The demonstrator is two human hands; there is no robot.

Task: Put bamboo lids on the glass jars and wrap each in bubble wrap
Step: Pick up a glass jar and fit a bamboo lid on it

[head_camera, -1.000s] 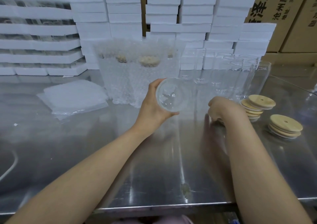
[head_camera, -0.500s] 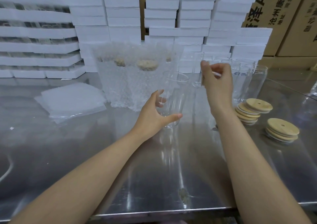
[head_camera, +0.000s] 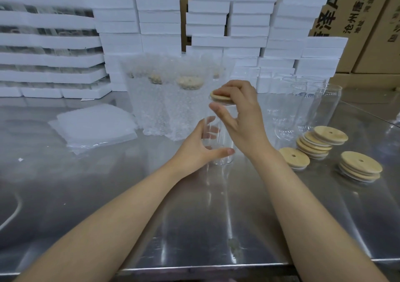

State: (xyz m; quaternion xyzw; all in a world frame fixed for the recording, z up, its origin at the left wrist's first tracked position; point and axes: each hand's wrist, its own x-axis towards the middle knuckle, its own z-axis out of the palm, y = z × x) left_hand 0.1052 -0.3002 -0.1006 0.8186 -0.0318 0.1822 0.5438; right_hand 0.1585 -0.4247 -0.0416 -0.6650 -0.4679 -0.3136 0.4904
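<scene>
**Fig. Seating a bamboo lid on an upright glass jar**

A clear, straight-walled glass jar [head_camera: 221,159] stands upright on the steel table [head_camera: 194,227], near the centre of the view and just in front of the wrapped jars. Its wall is colourless and thin, so the fingers behind it show through. A round, pale bamboo lid [head_camera: 221,98] lies at the jar's mouth, tilted slightly; whether it is fully seated cannot be told.

The left hand [head_camera: 201,147] grips the lower body of the jar, fingers curled round the far side and thumb across the near side. The right hand [head_camera: 242,117] holds the lid from above, fingers spread over its top face and thumb under its near edge.

Behind the jar stands a cluster of wrapped jars [head_camera: 173,104], each enclosed in bubble wrap with a lid dimly visible through it. To their left lies a flat stack of bubble wrap sheets [head_camera: 95,126]. To the right stands a group of empty jars [head_camera: 307,108], unlidded. In front of these lie spare lids [head_camera: 322,139] in loose stacks, each disc with a small hole. White foam blocks [head_camera: 249,22] are piled along the back of the table, with cardboard cartons [head_camera: 357,11] behind.
</scene>
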